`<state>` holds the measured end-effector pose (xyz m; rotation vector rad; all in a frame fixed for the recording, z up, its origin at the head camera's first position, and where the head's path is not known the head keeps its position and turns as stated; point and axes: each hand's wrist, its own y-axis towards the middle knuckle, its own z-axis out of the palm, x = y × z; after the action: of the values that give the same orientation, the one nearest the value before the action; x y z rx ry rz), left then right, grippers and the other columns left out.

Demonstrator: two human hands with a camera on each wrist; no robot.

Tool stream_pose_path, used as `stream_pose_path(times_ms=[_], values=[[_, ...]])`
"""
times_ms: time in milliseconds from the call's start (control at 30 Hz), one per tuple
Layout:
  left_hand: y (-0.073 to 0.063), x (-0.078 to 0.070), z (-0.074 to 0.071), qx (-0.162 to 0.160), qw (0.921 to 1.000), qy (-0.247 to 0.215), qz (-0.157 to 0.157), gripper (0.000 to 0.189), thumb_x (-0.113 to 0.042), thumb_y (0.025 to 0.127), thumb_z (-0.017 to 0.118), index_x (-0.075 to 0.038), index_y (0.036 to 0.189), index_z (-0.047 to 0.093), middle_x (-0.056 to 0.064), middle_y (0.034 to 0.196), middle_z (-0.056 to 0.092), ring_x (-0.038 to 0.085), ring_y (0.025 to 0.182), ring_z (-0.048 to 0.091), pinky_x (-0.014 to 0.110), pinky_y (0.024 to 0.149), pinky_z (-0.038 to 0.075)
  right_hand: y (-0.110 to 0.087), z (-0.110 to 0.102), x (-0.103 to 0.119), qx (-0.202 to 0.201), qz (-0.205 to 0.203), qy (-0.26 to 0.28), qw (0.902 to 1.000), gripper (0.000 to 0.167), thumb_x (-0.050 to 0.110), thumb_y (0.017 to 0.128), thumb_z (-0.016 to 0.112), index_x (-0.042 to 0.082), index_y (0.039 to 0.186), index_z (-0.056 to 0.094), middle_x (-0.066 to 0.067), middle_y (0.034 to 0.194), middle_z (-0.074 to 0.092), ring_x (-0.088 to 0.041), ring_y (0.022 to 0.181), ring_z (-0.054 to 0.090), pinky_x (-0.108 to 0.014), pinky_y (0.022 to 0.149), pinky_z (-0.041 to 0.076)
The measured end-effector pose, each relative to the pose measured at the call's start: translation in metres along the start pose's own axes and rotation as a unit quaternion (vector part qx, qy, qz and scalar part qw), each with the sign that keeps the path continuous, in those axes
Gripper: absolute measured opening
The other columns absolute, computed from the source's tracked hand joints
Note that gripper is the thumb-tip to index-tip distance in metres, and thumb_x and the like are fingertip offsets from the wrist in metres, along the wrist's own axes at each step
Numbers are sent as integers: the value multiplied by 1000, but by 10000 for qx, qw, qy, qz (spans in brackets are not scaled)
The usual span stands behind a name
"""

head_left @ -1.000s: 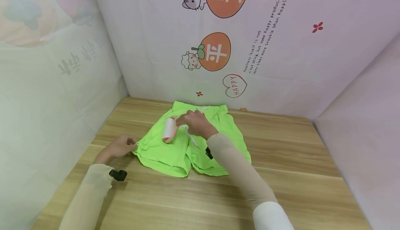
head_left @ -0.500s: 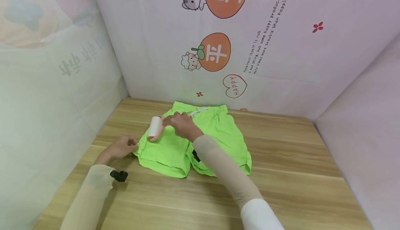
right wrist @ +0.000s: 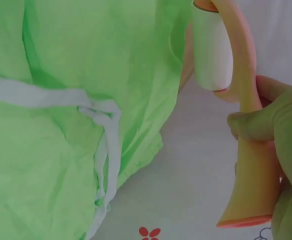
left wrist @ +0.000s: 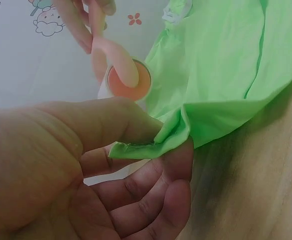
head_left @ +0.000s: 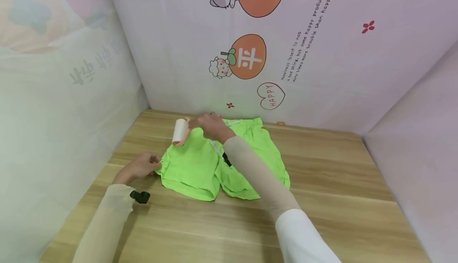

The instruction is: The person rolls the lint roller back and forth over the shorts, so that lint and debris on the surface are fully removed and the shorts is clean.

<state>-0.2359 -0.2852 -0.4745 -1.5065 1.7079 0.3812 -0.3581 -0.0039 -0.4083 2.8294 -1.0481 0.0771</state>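
Bright green shorts (head_left: 195, 163) lie spread on the wooden table, with a white drawstring (right wrist: 108, 150) at the waistband. My left hand (head_left: 143, 164) pinches the hem corner at their left edge between thumb and fingers; the left wrist view shows the folded cloth (left wrist: 211, 122) caught there. My right hand (head_left: 211, 126) grips the pink handle (right wrist: 256, 170) of a lint roller (head_left: 180, 132). Its white roll (right wrist: 212, 50) is over the upper left edge of the shorts; in the right wrist view it appears beside the cloth. Whether it touches the fabric, I cannot tell.
The wooden table (head_left: 332, 167) extends around the shorts to the front and right. White printed sheets hang as a back wall (head_left: 315, 100) and a left side wall (head_left: 71, 128). A black wrist camera mount (head_left: 140, 196) sits on the left sleeve.
The lint roller in my right hand has moved left across the shorts, then up toward the waistband side. My left hand keeps its pinch on the hem. The head view has shifted slightly.
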Motion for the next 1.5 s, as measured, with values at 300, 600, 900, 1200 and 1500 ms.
stream_pose_path(times_ms=[300,600,900,1200,1500], values=[[4,1,0,79,9999,-98,52,18,-9,102,57,3,111,66,13,107,66,22,92,61,33,77,55,-2,1,-37,141,507,35,9986,68,-15,89,72,30,140,69,10,146,67,-23,132,62,-48,106,53],[-3,10,-6,110,9995,-174,242,8,-5,98,58,1,99,62,12,106,63,21,89,58,32,74,55,-16,16,-61,34,860,20,9963,64,-18,92,64,29,135,73,8,144,68,-26,126,64,-46,102,54],[-9,25,-11,22,9999,-79,146,8,-8,100,58,-1,100,61,19,119,64,23,97,63,33,77,57,-41,12,-93,75,1218,-99,9925,64,-17,92,61,32,132,74,11,150,63,-29,137,59,-56,118,45],[-14,24,-17,-14,9998,-32,181,11,-8,101,58,2,102,62,23,125,62,25,101,63,32,77,58,-85,8,-136,-197,1674,29,9857,66,-20,84,65,24,133,74,1,142,70,-35,126,65,-50,98,57],[-15,24,-18,-5,9999,-20,131,12,-9,100,59,2,104,62,22,123,64,25,101,64,34,81,59,-135,0,-167,-461,2303,377,9713,62,-18,86,65,22,133,74,-3,142,70,-36,107,70,-49,78,59]])
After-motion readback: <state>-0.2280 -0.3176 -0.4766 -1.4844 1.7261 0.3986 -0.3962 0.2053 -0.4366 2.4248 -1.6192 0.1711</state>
